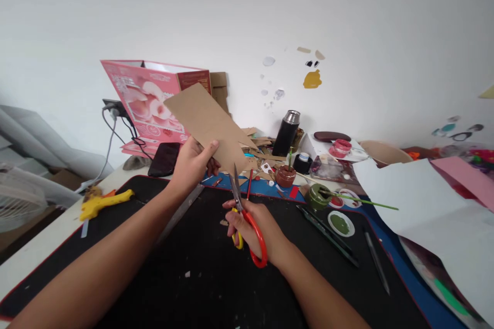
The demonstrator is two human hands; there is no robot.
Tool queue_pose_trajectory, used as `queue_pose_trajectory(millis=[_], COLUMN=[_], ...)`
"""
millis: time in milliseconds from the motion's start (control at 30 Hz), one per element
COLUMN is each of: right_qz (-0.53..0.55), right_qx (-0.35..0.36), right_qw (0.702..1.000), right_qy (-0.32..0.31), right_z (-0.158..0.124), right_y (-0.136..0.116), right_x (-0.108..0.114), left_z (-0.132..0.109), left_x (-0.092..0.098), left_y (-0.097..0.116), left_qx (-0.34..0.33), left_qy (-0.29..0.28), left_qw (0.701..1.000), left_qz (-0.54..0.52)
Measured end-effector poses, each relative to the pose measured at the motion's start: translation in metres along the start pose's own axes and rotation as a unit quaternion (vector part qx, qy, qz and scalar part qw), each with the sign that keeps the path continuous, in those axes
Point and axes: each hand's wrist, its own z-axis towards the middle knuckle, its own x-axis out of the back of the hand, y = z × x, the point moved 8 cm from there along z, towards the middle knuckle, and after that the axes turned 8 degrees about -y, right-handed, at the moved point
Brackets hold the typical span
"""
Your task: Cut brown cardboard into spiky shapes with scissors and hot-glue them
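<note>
Mid-frame: left hand, fingers clamped on one brown sheet — right hand, fingers gripping one pair of scissors, seemingly parted.

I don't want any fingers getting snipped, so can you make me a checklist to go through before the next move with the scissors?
1. Left hand has a grip on the cardboard: ok, the thumb lies on top of it.
2. Right hand is on the handles of the scissors: ok.
3. Left hand is off the scissors: ok, a gap shows between them.
4. Scissors touch the cardboard: cannot tell, the tips overlap its lower edge in this view.
5. Black mat is free of bits: not ok, small white bits lie on it.
6. Green paint dish is apart from both hands: ok, it sits off to the right.
</note>
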Motion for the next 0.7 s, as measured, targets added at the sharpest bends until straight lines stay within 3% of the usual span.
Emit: queue_pose_trajectory(millis=[467,700], right_qz=[-0.029,-0.042], right_qx=[-0.002,-0.014], right_qw=[1.000,0.999], right_qy=[0.011,0.013], right_z=[-0.0028,-0.0037], right_y=[-0.0077,-0.0084], right_x=[0.0036,0.0041], left_z=[-0.0037,-0.0039], left_x=[-0.0047,-0.0020], left_y=[0.0031,0.0030], left_qx=[0.009,0.008], left_qy=[-0.015,0.005], left_qw=[1.000,1.000], left_qz=[-0.007,-0.026])
